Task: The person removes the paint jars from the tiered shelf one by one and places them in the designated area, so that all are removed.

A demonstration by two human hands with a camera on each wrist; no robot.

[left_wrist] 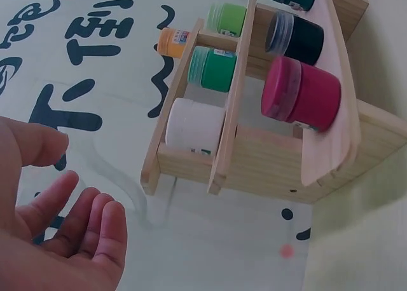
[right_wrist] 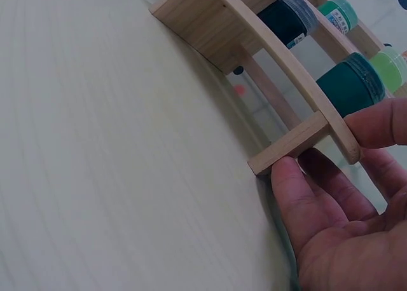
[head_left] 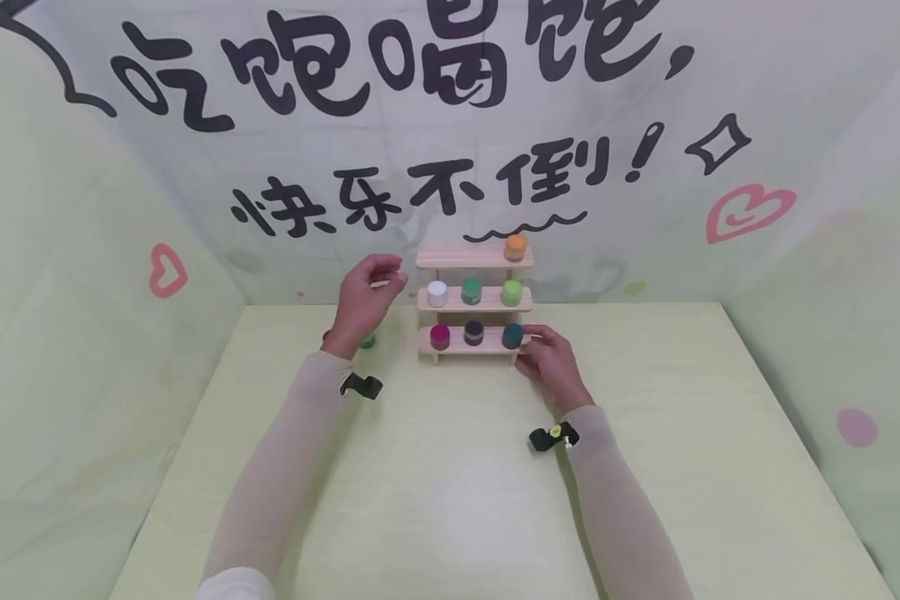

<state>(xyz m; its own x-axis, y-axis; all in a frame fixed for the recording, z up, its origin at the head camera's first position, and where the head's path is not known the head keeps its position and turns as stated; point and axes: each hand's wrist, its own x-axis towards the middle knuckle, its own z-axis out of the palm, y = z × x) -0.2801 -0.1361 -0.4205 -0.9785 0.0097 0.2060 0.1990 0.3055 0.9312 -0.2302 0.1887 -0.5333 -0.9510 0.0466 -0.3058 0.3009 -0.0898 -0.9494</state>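
A small three-tier wooden rack (head_left: 475, 302) stands at the back of the table. My right hand (head_left: 553, 367) holds the right end of its lowest tier, with fingers (right_wrist: 296, 196) under the board by the leg and another at the board's end. Beside that hand sits a teal jar (right_wrist: 353, 84). The same tier carries a black jar (head_left: 473, 333) and a magenta jar (left_wrist: 300, 94). White (head_left: 437, 293), green (head_left: 471, 291) and light green (head_left: 512, 292) jars stand on the middle tier, an orange jar (head_left: 515, 247) on top. Left of the rack, my left hand (head_left: 366, 304) hovers with loosely bent fingers, holding nothing.
A green jar (head_left: 367, 341) and a dark red thing (head_left: 326, 337) are partly hidden behind my left wrist. A printed cloth wall (head_left: 307, 167) rises right behind the rack. Side cloths border the pale table (head_left: 435, 483).
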